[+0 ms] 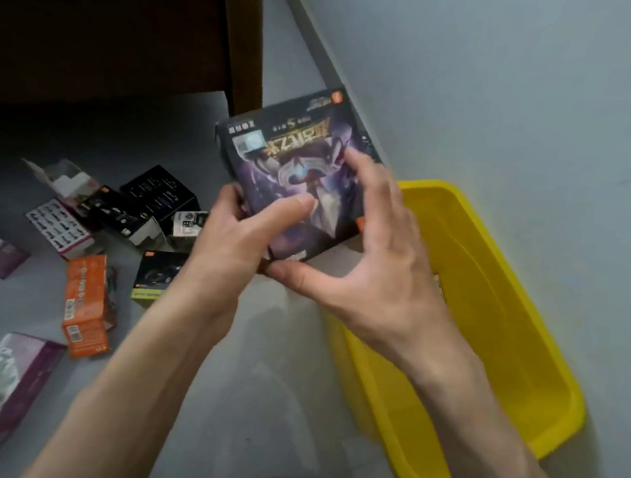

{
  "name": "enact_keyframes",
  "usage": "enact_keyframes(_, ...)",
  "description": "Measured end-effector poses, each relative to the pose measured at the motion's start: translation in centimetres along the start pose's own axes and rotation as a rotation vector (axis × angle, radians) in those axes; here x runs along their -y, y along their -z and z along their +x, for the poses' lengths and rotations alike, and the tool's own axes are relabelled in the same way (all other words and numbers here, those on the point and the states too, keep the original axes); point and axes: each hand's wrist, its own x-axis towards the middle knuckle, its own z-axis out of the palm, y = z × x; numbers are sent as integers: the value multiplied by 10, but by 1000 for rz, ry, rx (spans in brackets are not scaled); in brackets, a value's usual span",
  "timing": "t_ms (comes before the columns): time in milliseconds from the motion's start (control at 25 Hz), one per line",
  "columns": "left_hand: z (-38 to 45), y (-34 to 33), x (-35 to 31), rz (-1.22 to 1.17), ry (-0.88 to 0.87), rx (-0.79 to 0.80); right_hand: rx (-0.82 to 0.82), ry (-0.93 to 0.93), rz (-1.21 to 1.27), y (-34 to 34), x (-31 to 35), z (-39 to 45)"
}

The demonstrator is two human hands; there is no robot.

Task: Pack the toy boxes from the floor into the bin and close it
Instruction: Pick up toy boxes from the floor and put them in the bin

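Holding a purple box (293, 174) above the floor (263, 350), the left hand (228, 241) and right hand (374, 260) both grip it beside the yellow bin (521, 338).

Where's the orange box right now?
In the head view the orange box lies on the floor at lower left, left of the left hand's forearm, just beside the small box with the green edge.

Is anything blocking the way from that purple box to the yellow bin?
Nothing visible. Both hands, left and right, hold the purple toy box just left of the yellow bin, which is open, no lid on it.
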Motion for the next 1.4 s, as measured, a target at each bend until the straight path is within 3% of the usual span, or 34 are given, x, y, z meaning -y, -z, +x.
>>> enact_keyframes(160, -1, -40, 6, 29, 41, 320, -255, 66, -141, 45, -15, -3)
enact_keyframes(280, -4, -42, 40, 192, 183, 500, -186, -79, -295, 61, -68, -13)
enact_keyframes(320, -3, -36, 53, 364, 127, 471, -79, -149, -336, 64, -92, -22)
enact_keyframes(400, 2, -16, 82, 784, -145, 389, 276, -239, -455, 60, -140, -41)
enact_keyframes(480, 2, -3, 102, 1144, -415, 436, 647, -276, -559, 42, -174, -56)
enact_keyframes(600, 3, 2, 117, 1252, -545, 476, 903, -209, -623, 17, -192, -49)
enact_keyframes(680, 2, 7, 116, 1238, -610, 456, 812, -96, -500, 4, -175, -26)
enact_keyframes(760, -1, 10, 115, 1116, -634, 421, 433, 43, -321, -4, -146, -10)
enact_keyframes(840, 0, 27, 112, 880, -526, 202, 118, 166, -140, -31, -100, 10)
enact_keyframes(960, 13, 66, 102, 764, -458, -186, 163, 336, -80, -92, -26, 33)
enact_keyframes(1080, 30, 123, 94, 693, -378, -461, 93, 518, -271, -147, 19, 48)
enact_keyframes(1160, 35, 183, 101, 962, -151, -629, 163, 599, -312, -185, 37, 57)
enact_keyframes(1280, 13, 258, 131, 1336, 399, -470, 503, 335, -413, -247, 40, 70)
enact_keyframes(1320, 6, 273, 140, 1347, 445, -408, 582, 228, -514, -264, 33, 75)
enact_keyframes(1400, -2, 285, 150, 1272, 404, -435, 639, 125, -679, -280, 12, 80)
